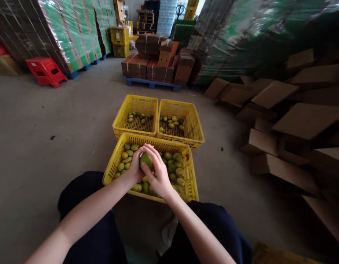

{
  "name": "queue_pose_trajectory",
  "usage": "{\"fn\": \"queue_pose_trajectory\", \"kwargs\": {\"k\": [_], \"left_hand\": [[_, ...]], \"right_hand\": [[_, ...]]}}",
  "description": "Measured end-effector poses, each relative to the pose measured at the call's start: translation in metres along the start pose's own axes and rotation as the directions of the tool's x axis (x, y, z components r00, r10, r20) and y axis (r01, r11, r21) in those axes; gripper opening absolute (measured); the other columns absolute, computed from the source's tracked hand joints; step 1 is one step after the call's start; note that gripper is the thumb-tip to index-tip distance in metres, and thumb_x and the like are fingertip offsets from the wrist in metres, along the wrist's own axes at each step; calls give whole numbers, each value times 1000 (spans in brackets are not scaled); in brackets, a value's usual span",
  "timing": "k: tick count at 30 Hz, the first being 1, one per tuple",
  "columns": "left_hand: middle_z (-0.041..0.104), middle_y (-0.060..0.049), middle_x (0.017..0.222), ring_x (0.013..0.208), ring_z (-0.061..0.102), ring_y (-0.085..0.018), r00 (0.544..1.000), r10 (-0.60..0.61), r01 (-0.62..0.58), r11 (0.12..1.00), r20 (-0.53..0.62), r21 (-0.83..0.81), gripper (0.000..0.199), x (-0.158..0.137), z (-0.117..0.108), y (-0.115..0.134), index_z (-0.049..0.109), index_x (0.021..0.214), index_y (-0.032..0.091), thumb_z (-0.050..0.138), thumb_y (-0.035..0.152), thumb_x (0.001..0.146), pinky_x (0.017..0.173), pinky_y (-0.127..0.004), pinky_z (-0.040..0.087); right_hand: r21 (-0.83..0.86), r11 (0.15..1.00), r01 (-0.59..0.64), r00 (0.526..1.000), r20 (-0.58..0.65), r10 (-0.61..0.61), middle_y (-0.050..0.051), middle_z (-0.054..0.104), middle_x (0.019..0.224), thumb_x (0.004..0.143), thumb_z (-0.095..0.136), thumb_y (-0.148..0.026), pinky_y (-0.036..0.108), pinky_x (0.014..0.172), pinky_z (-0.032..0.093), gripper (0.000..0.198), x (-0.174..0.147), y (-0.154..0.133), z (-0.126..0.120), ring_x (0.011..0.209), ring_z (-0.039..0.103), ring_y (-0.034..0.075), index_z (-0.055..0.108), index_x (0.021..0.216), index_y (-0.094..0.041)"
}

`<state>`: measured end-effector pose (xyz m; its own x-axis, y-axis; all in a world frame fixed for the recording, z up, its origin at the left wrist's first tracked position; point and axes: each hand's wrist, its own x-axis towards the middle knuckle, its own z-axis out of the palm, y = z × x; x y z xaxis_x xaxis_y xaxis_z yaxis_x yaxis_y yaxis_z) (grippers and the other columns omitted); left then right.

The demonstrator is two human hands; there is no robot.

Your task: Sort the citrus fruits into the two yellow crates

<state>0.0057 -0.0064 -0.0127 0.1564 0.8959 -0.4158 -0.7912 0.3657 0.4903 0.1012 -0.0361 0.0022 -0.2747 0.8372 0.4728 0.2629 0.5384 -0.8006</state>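
Both my hands meet over the near yellow crate (193, 176), cupped around one smooth green fruit (146, 161). My left hand (136, 165) curls against its left side. My right hand (159, 172) wraps it from the right, thumb across the lower front and fingertips touching the left hand at the top. Below, the crate holds many oval fruits: yellowish ones (127, 160) at the left and greener ones (172, 168) at the right. My hands and forearms hide the crate's middle. Whether the fruits are mangoes or lemons I cannot tell.
Two more yellow crates, left (118, 119) and right (195, 121), stand just beyond, each with several fruits. Open cardboard boxes (279, 143) pile up at the right. A blue pallet (151, 83) bears flattened cartons; a red stool (45, 69) stands far left.
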Motion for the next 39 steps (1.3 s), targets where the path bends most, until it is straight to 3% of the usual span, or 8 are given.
{"fn": "queue_pose_trajectory", "kwargs": {"k": [4,9,16,19,23,29,34,39], "left_hand": [[60,1,67,61,57,-12,993,-3,-4,998,-115,-62,14,-1,8,4,62,77,16,60,22,64,59,-23,45],[65,0,86,78,61,-11,962,209,-204,978,-176,43,24,-4,12,4,65,89,16,64,20,66,73,-21,47],[68,-5,84,75,64,-17,974,210,-209,978,-88,23,28,-2,11,26,64,82,15,46,37,82,69,-28,52],[68,-6,82,71,64,-16,939,343,-344,930,25,127,40,-3,13,44,65,78,16,38,44,87,62,-26,51],[63,-4,64,61,59,-16,836,502,-549,764,222,338,55,-9,14,55,66,79,19,30,58,89,55,-25,46],[67,-6,73,71,59,-18,727,567,-686,563,388,461,55,-13,8,43,70,84,19,37,63,87,72,-27,45],[65,-5,73,71,56,-19,734,570,-675,547,370,495,52,-11,4,40,72,79,22,36,58,89,73,-28,44],[64,-6,70,72,56,-20,734,568,-674,540,372,504,52,-11,6,41,73,75,20,37,54,91,76,-29,42]], "right_hand": [[18,995,-102,987,-123,104,11,54,133,81,66,-35,48,105,44,55,6,3,-4,125,51,27,47,131,-25],[-105,955,-278,956,-131,264,12,62,107,67,77,-46,48,92,51,55,8,3,-3,103,61,29,59,111,-20],[396,815,-423,888,3,460,4,70,106,71,74,-41,39,83,56,46,12,6,-24,93,67,24,61,112,-25],[416,851,-321,929,-38,368,4,69,111,68,77,-35,41,89,54,55,15,10,-35,102,65,24,56,118,-27],[149,973,-176,973,-127,195,7,62,123,66,79,-28,43,97,50,60,12,13,-35,114,60,26,54,121,-27],[-82,997,-4,981,-195,-12,7,64,120,72,76,-26,44,98,49,53,5,12,-24,112,60,26,55,121,-27],[-218,972,90,977,-169,-129,7,64,121,77,71,-24,48,99,48,50,4,9,-24,114,60,27,54,123,-30],[-211,973,93,976,-176,-132,7,63,122,78,71,-24,48,99,48,51,4,12,-23,114,60,27,52,125,-30]]}}
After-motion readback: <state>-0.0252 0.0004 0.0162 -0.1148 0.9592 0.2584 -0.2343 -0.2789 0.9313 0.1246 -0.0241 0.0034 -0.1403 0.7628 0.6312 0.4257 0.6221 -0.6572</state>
